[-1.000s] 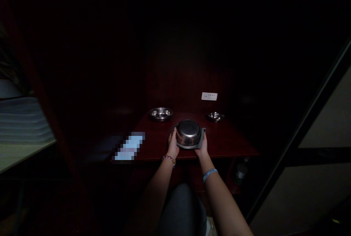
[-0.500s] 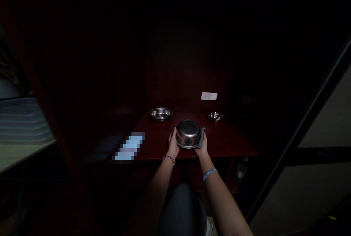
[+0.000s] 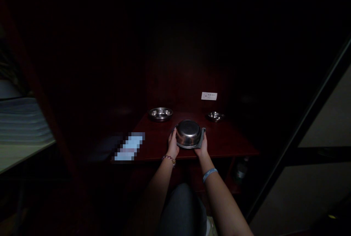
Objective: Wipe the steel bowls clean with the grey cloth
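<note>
Both my hands grip a shiny metal bowl (image 3: 188,133), turned bottom up over the dark red desktop (image 3: 227,143). My left hand (image 3: 173,145) is closed on the left part of its rim. On the right side, my right hand (image 3: 203,146) presses a grey cloth (image 3: 202,139) against the rim. Whether the bowl touches the desktop or is held just above it, I cannot tell. Behind it to the left stands a second metal bowl (image 3: 160,114), right way up, and to the right a smaller metal dish (image 3: 215,116).
A white power socket (image 3: 209,96) is set in the back panel. On the desktop's left lies a pixelated bright patch (image 3: 128,147). A bottle (image 3: 241,172) stands on the lower shelf at right. Stacked clear trays (image 3: 23,121) sit at far left. Dark panels flank both sides.
</note>
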Demonstrator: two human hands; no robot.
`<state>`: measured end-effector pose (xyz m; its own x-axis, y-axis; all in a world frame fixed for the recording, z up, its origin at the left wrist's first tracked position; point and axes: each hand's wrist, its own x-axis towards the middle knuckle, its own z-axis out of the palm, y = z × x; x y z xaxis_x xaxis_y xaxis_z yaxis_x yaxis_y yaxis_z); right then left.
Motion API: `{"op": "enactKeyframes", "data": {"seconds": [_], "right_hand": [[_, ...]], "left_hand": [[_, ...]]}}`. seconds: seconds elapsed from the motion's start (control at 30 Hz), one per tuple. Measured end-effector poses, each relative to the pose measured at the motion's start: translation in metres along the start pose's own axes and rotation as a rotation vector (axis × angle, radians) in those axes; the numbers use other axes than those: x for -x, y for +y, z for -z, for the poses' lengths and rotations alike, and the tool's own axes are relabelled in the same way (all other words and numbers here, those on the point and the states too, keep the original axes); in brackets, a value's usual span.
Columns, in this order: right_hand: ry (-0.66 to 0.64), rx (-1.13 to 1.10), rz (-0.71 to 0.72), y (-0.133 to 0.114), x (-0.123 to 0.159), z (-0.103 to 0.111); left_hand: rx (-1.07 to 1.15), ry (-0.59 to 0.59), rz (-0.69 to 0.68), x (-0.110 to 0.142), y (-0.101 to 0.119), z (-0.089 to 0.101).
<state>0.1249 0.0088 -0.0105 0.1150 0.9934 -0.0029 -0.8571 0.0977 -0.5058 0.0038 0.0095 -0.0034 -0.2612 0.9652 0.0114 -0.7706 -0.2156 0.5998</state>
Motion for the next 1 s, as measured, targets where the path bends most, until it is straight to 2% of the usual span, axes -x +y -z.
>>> {"op": "enactKeyframes", "data": {"seconds": [1.0], "right_hand": [[-0.033, 0.029, 0.048, 0.0027, -0.0047, 0.0043]], "left_hand": [[-0.024, -0.019, -0.012, -0.0024, -0.0018, 0.0032]]}}
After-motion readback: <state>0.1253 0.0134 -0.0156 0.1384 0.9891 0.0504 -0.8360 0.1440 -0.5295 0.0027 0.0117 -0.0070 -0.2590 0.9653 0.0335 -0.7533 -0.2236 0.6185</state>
